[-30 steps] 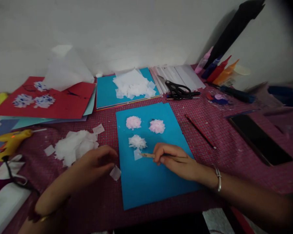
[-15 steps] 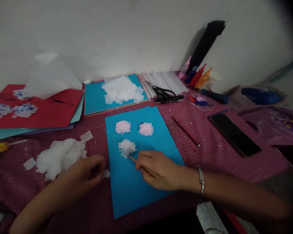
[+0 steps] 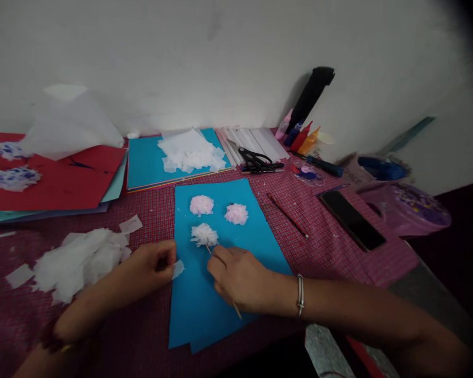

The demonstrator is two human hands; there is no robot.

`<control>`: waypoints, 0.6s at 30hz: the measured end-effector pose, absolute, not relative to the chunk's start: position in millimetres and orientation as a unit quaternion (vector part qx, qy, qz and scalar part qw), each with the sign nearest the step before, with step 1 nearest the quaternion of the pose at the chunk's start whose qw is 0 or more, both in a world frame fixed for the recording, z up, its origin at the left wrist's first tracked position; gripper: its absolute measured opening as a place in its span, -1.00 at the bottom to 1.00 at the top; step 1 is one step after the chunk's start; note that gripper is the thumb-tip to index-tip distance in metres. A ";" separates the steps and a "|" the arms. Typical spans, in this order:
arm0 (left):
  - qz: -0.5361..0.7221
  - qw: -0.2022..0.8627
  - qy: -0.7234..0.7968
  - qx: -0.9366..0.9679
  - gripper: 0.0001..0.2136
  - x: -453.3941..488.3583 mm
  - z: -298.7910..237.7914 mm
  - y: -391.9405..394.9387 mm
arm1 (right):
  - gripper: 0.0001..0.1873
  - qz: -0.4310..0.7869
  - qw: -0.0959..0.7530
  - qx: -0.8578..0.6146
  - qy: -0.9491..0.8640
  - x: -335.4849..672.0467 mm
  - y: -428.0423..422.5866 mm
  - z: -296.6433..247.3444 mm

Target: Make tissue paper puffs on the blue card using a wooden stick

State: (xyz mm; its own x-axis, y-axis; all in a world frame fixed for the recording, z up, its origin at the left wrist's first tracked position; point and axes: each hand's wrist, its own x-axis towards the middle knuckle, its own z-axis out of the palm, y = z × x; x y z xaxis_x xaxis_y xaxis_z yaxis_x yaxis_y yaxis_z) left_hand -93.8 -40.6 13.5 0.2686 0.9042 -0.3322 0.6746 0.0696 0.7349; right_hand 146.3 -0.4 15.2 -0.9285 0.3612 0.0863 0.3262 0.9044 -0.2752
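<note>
A thin wooden stick [image 3: 236,310] is gripped in my right hand [image 3: 240,278], its upper tip touching the lower edge of a white tissue-paper pompom [image 3: 204,234]. That pompom sits on a blue sheet [image 3: 205,315], below two pale pink pompoms, one at the left [image 3: 201,205] and one at the right [image 3: 236,214]. My left hand [image 3: 157,265] is closed beside the sheet's left edge, pinching a small square of white tissue paper [image 3: 178,269]. Left of it lies a loose heap of white tissue squares [image 3: 79,262].
Behind stand more tissue squares [image 3: 193,149] on blue sheets, black scissors [image 3: 256,157] and upright paint bottles [image 3: 301,136]. To the right lie a pencil [image 3: 287,215], a phone [image 3: 352,218] and a pink tub [image 3: 410,210]. A red sheet [image 3: 63,178] with pompoms is at left.
The loose tissue piece at the white pompom's lower edge now appears gathered into it. My right hand has tilted the stick more upright. My left hand has moved slightly right, towards the sheet.
</note>
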 end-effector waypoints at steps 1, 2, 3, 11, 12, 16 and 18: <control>0.136 0.432 0.590 0.668 -0.87 -93.8 13.1 -40.6 | -0.86 0.134 0.065 -0.176 -0.973 146.3 -0.2 15.9; 0.138 0.434 0.590 0.667 -0.87 -93.4 13.3 -40.5 | -0.86 0.145 0.065 -0.174 -0.972 147.1 -0.1 17.7; 0.141 0.436 0.590 0.665 -0.86 -92.7 14.0 -40.3 | -0.86 0.164 0.071 -0.170 -0.969 148.8 0.0 20.3; 0.166 0.515 0.592 0.598 -0.83 -98.1 19.0 -42.9 | -0.75 0.418 0.163 -0.177 -0.876 179.4 14.1 29.0; 0.169 0.530 0.593 0.582 -0.82 -99.5 19.4 -42.4 | -0.74 0.436 0.166 -0.185 -0.865 181.0 18.6 27.0; 0.184 0.543 0.590 0.569 -0.84 -94.7 28.7 -32.2 | -0.76 0.492 0.170 -0.217 -0.826 181.2 37.3 20.6; 0.194 0.507 0.581 0.606 -0.87 -85.0 36.0 -23.6 | -0.78 0.530 0.173 -0.240 -0.795 180.2 44.4 17.9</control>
State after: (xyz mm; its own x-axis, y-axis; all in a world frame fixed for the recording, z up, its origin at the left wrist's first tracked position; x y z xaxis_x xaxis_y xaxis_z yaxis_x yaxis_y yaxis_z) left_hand -85.0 -23.6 36.0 0.2489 0.9014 -0.3542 0.5087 0.1895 0.8398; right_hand 180.2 44.4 17.9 -0.8251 0.5647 0.0201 0.1986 0.3231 -0.9253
